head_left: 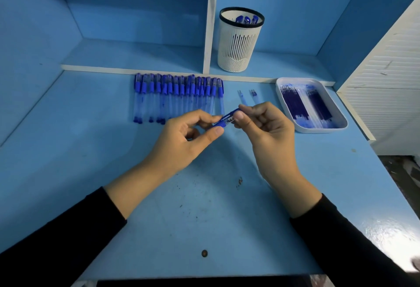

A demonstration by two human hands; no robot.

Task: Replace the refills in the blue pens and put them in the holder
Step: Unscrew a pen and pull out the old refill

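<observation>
Pen under work is held clear of the tabletop, tilted, between both hands. Its lower end is pinched between thumb and forefinger of the left hand. Its upper end is pinched likewise by the right hand, whose other fingers are loosely curled. The joint is hidden by the fingertips, so it cannot be told whether the barrel is being opened or closed.

Risks noted:

1. The pen is held only at its two ends. If it separates suddenly, a small part is likely to be dropped and to roll into the row of pens just beyond the hands, so that the row is disturbed.
2. Two loose refills lie between that row and the tray. If they are spent, they could be confused with the fresh refills stacked in the tray, and a used one could be fitted.
3. The clear barrel could be cracked, or the thread crossed, if the twist is applied off-axis.
4. The holder stands well apart on the shelf behind, with only a few pens in it. A finished pen set down short of it could be taken for an untreated one.
</observation>
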